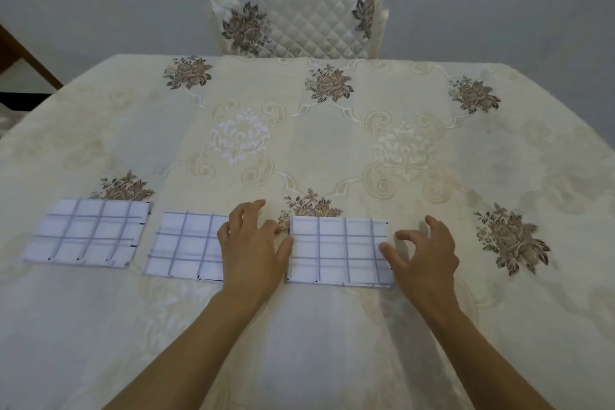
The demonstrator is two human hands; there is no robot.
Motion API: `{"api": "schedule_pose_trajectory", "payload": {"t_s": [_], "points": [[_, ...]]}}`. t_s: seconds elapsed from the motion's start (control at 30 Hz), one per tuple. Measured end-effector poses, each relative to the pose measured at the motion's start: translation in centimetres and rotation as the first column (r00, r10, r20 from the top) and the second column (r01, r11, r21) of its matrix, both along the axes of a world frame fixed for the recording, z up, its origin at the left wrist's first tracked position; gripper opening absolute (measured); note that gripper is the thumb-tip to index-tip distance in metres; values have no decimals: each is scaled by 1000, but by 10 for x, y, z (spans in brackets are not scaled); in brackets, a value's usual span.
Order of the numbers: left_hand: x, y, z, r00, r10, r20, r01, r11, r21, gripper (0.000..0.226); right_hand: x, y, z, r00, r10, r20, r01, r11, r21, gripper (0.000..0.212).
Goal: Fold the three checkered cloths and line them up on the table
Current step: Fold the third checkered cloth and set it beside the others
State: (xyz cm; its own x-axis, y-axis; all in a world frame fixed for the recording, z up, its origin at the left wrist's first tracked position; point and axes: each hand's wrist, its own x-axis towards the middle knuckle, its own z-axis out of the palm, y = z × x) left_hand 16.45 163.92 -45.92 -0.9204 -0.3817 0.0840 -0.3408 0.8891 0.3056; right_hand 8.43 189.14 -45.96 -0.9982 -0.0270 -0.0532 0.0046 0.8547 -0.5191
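Three checkered cloths are seen folded into flat rectangles and laid in a row on the table (pixel 332 143). The right cloth (pixel 339 251) is taken as the reference. The middle cloth (pixel 186 245) lies just to its left, with a narrow gap between them. The left cloth (pixel 88 232) lies farther to its left, beyond the middle one and set slightly farther from the person. A chair (pixel 299 13) stands well behind the right cloth, at the table's far edge.

The left hand (pixel 253 243) is laid flat at the right cloth's left side, fingers spread and relaxed. Its thumb touches that cloth's edge, and the palm covers the neighbouring edge of the middle cloth. The right hand (pixel 427 251) is held at the right cloth's right side, fingers apart and loosely curled, with nothing gripped. Its thumb appears to meet the edge.

The folding is judged done, and the step in hand is judged to be squaring the right cloth into the row. For the next move, a small nudge is called for, so that its edges are matched with its neighbours and the gaps are evened. The left cloth sits a little out of line and may need to be drawn back.
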Motion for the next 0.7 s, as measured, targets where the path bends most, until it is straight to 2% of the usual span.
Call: {"api": "schedule_pose_trajectory", "payload": {"t_s": [0.2,0.7], "points": [[25,22,-6,1000,-5,10,5,1000,-13,22,21,1,-3,1000,-7,-29,8,1000,16,33],[20,28,-8,1000,17,-8,-17,999,41,18,32,-13,-11,999,10,34,-8,998,-57,50]]}}
